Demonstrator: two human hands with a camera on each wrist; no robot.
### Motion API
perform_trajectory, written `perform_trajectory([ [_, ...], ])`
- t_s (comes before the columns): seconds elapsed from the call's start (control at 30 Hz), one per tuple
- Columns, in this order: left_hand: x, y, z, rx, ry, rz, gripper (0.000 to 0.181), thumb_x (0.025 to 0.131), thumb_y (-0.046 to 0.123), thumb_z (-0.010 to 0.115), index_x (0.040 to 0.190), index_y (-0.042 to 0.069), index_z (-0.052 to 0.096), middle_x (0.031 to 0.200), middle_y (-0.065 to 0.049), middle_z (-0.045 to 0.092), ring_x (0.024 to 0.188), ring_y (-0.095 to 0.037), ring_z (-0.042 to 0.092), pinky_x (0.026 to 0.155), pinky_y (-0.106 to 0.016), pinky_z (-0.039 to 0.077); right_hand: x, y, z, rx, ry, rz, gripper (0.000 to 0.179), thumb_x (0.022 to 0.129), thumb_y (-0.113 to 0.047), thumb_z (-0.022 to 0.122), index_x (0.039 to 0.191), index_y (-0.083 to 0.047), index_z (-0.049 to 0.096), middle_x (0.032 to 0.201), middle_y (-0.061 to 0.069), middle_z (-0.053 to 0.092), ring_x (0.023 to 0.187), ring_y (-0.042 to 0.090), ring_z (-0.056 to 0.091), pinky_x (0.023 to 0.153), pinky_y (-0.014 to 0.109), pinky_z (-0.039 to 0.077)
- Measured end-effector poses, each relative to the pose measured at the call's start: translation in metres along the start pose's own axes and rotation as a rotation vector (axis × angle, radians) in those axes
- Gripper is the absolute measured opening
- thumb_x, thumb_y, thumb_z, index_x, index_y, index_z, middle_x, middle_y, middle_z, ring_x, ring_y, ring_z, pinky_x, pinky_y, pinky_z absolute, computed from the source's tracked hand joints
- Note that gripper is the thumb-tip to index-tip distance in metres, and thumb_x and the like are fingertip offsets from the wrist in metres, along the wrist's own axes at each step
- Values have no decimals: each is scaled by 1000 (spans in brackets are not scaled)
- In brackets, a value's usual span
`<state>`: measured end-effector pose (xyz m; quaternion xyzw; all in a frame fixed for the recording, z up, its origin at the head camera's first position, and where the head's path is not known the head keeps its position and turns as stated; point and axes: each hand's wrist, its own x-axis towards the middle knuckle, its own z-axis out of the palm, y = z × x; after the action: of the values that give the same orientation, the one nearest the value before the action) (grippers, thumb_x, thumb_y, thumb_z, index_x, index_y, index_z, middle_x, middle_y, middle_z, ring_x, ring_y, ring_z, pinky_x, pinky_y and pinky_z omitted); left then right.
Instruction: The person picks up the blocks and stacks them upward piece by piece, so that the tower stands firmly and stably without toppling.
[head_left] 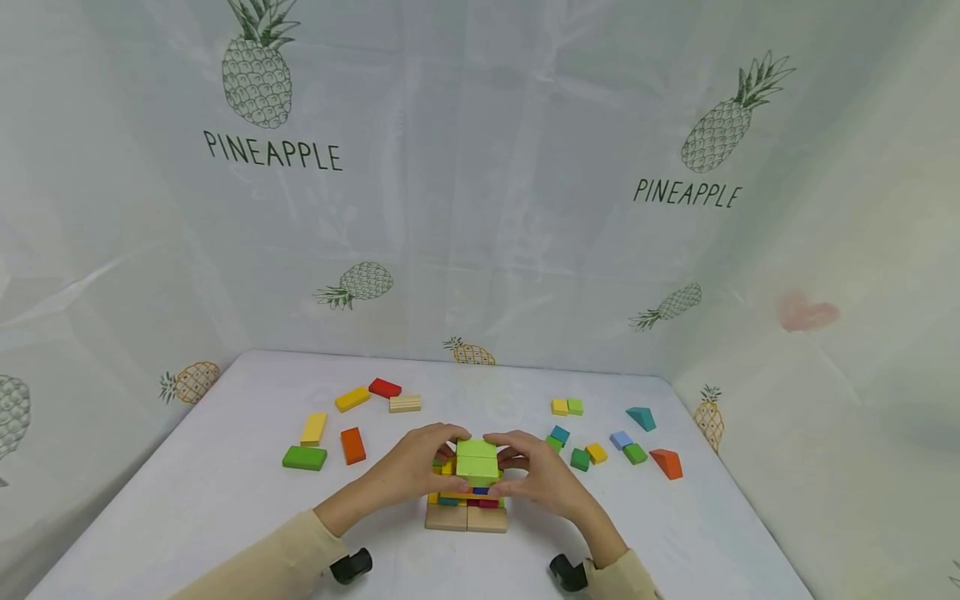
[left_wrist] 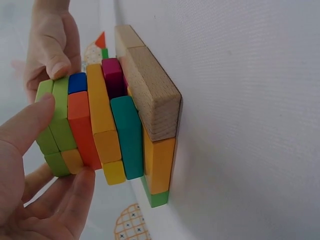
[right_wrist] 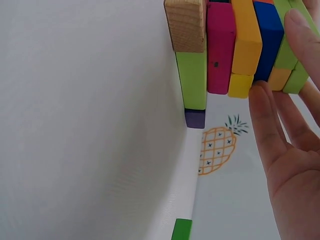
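A layered stack of coloured wooden blocks stands on the table in front of me, with two plain wood blocks at its near base. Two light green blocks lie side by side on top. My left hand grips this top layer from the left, its thumb on a light green block. From the other side my right hand holds the same layer, fingertips close by a blue block. Lower layers show a teal block, a yellow-orange block and a magenta block.
Left of the stack lie a green block, an orange-red block and several yellow, red and plain ones. Scattered on the right are small cubes, a teal triangle and an orange-red triangle. A pineapple-print curtain hangs behind.
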<state>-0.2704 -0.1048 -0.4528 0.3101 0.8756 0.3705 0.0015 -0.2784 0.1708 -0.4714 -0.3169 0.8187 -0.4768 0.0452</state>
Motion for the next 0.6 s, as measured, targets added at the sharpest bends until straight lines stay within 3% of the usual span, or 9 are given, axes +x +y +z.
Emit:
perform_trajectory([
  [0.33, -1, 1, 0, -8, 2, -9, 70, 86, 41, 90, 142, 8, 61, 134, -2, 67, 110, -17, 69, 96, -39, 61, 0, -1, 2, -5, 12, 4, 71, 84, -19, 91, 148, -11, 61, 136, 7, 65, 112, 27, 69, 102, 36, 59],
  [0.6, -2, 1, 0, -24, 3, -6, 66, 87, 40, 90, 140, 11, 62, 133, -1, 67, 109, -17, 69, 97, -41, 61, -3, -3, 2, -12, 26, 0, 66, 91, -24, 87, 150, -13, 58, 140, 9, 63, 116, 27, 69, 103, 37, 58],
])
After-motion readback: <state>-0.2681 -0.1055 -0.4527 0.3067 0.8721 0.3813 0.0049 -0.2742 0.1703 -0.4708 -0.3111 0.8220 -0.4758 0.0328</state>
